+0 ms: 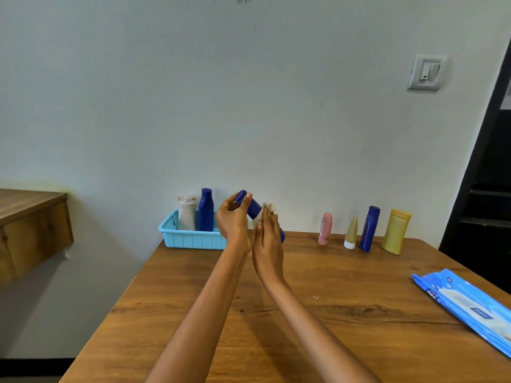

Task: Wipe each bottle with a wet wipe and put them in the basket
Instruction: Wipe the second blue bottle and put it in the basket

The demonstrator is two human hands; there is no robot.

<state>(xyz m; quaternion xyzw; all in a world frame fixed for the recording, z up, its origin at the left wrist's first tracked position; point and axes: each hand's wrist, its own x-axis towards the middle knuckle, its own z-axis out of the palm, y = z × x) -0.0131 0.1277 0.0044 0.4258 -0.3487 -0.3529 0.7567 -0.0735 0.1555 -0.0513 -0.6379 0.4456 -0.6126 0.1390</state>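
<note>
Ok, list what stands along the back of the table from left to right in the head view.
Light blue basket holding a white bottle and a blue bottle → the blue bottle being wiped → pink bottle → gold tube → blue bottle → yellow bottle.

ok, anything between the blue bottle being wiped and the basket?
Nothing visible. The hands hold the blue bottle in the air just right of the basket. The white bottle and another blue bottle stand in its left part; whether the right part is free is hidden.
</note>
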